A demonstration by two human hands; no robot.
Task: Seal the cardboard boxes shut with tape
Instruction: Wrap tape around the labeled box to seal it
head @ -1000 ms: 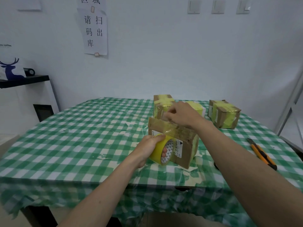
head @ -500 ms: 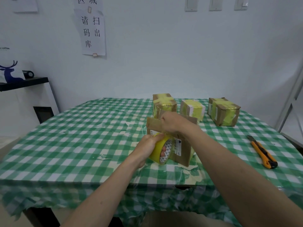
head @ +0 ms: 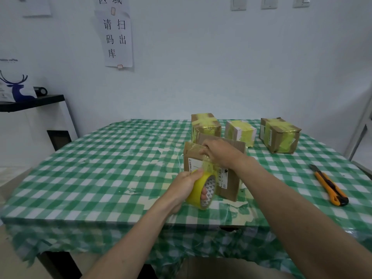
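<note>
Checked tablecloth (head: 112,158) under the cardboard box (head: 231,184): left hand (head: 186,186) grips the tape roll (head: 202,191) beside it, right hand (head: 219,153) pinches tape on top; slack could wrinkle the strip.

Room interior, white walls.
Paper notice (head: 116,35) and switches (head: 268,2) on wall; checked table (head: 100,168); black-topped cabinet (head: 34,121) at left.

- White paper sheet (head: 118,37) taped to wall, upper left of frame: 请扫码出库; above it, cut off, 区域.
- White shipping label (head: 194,165) on brown cardboard box (head: 231,186): print unreadable.
</note>
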